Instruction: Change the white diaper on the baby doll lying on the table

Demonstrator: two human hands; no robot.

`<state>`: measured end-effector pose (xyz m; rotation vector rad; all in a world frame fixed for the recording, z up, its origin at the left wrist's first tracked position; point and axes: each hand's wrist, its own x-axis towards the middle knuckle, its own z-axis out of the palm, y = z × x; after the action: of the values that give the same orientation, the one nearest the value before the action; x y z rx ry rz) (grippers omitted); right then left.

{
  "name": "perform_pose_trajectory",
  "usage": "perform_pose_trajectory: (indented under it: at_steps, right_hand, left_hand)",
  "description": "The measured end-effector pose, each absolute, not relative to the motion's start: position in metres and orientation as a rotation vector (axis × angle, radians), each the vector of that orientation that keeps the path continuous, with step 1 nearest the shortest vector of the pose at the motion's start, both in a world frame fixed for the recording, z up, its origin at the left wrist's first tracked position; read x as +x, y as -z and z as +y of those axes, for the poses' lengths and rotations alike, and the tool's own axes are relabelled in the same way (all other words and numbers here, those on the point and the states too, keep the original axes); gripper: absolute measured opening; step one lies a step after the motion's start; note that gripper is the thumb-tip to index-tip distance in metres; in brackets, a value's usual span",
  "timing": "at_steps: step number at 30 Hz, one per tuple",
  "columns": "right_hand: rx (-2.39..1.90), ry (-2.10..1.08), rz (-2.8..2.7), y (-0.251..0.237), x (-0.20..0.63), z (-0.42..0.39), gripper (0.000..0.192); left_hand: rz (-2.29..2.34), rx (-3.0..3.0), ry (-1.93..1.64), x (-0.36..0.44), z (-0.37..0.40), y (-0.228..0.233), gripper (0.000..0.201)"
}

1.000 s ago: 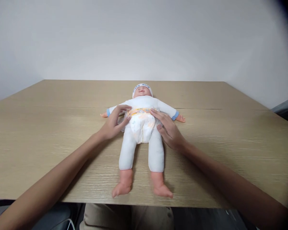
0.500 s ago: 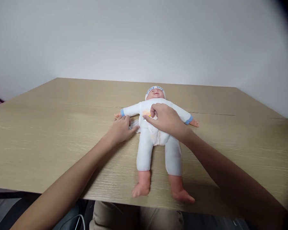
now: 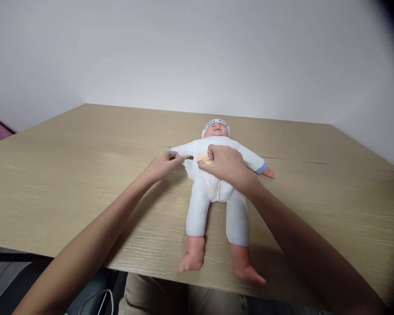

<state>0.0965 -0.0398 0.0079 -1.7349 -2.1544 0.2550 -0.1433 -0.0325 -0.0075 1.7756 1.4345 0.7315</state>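
The doll [image 3: 216,183] lies on its back on the wooden table [image 3: 68,183], a little right of the middle, with its head toward the far edge and its two bare feet close to the near edge. It wears a white suit with blue cuffs and a white cap [image 3: 216,124] with blue letters.

From the left side of the near edge comes the left hand [image 3: 162,165]. Its fingers are closed in a pinch on the white diaper tab [image 3: 188,162], a thin flap that sticks out at the side of the doll's waist, just under the doll's outstretched arm. The thumb and the forefinger meet on the flap; the other fingers are curled below them, near the table surface.

In the middle lies the doll's body. A diaper [image 3: 213,188] covers its hips, and a small yellow and orange print of it shows at the belly, between the two hands. The legs are spread a little and point to the near edge.

On the right, the right hand [image 3: 226,164] lies over the doll's belly, palm down. Its fingers are bent and pressed on the front of the diaper, with the thumb and the forefinger closed on the printed band. The right forearm goes across the doll's hip toward the near right corner.

Behind the table stands a plain light wall [image 3: 197,52].
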Motion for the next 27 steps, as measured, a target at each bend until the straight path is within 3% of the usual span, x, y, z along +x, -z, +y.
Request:
perform_pose_trajectory:
  at_steps: [4,10,19,23,27]
  right_hand:
    - [-1.725,-0.327,-2.163,-0.014,0.099,-0.042,0.041]
    - [-1.566,-0.555,-2.263,-0.024,0.120,-0.038,0.032]
    - [-1.371,-0.640,-2.278,-0.017,0.131,-0.031,0.056]
    - [-1.396,-0.657,-2.276,-0.018,0.133,-0.030,0.058]
    - [-1.455,-0.614,-2.242,-0.018,0.135,-0.029,0.054]
  left_hand:
    - [1.318,1.723,-0.857,-0.109,-0.031,0.003,0.049]
    - [1.108,1.751,-0.897,-0.074,-0.024,0.007,0.055]
    - [0.840,1.677,-0.932,-0.081,-0.022,0.029,0.062]
    - [0.874,1.675,-1.083,-0.087,-0.020,0.047,0.047]
    - [0.993,1.788,-1.174,-0.088,-0.019,0.063,0.046]
